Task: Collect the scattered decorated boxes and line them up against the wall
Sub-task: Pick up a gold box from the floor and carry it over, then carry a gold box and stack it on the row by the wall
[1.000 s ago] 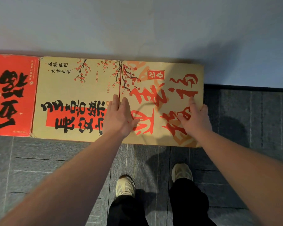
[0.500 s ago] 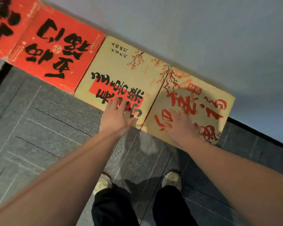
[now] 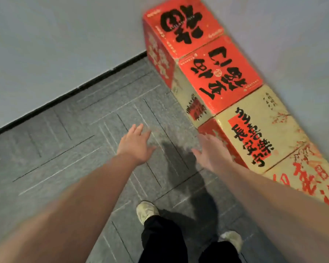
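Observation:
Several decorated boxes stand in a row against the wall on the right. From the far end: a red box with black script (image 3: 182,27), a second red box (image 3: 218,76), a tan box with a red patch and black characters (image 3: 258,137), and a tan box with red characters (image 3: 308,179) nearest me. My left hand (image 3: 135,144) hovers over the carpet with fingers spread, holding nothing. My right hand (image 3: 211,150) is blurred, fingers extended, just beside the third box's front face, empty.
Grey carpet tiles (image 3: 84,130) cover the floor to the left of the row. A pale wall (image 3: 46,44) with a black skirting meets the row's wall at a corner. My shoes (image 3: 146,211) and dark trousers are at the bottom.
Both hands have come off the two tan box tops and now hang over the floor. The view has swung left, so the row now runs along the right side.

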Available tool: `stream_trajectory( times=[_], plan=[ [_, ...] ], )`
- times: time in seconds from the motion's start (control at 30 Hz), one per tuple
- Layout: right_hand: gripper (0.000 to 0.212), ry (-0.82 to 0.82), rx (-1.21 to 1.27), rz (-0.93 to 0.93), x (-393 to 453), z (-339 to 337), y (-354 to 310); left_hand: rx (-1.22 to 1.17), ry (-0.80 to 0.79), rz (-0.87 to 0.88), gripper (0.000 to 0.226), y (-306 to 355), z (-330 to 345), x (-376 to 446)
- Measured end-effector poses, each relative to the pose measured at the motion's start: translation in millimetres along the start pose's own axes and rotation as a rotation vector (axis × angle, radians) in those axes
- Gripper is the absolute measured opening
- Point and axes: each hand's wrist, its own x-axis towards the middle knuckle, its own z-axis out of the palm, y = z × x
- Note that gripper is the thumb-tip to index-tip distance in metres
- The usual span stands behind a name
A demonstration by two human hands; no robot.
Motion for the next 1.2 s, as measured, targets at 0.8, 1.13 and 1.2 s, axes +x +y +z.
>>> stream_trajectory(
  times=[0.8,1.13,1.2],
  plan=[
    [0.052,0.106,-0.681,-1.192,-273,-182,-717,-0.322,0.448,-0.906,0.066,-437,-297,-493],
    [0.055,0.026,-0.802,-1.65,-421,-132,-915,-0.508,0.445,-1.374,0.068,-502,-294,-663],
    [0.056,0.01,-0.847,-1.718,-449,-118,-938,-0.543,0.445,-1.434,0.068,-508,-288,-687]
  ],
)
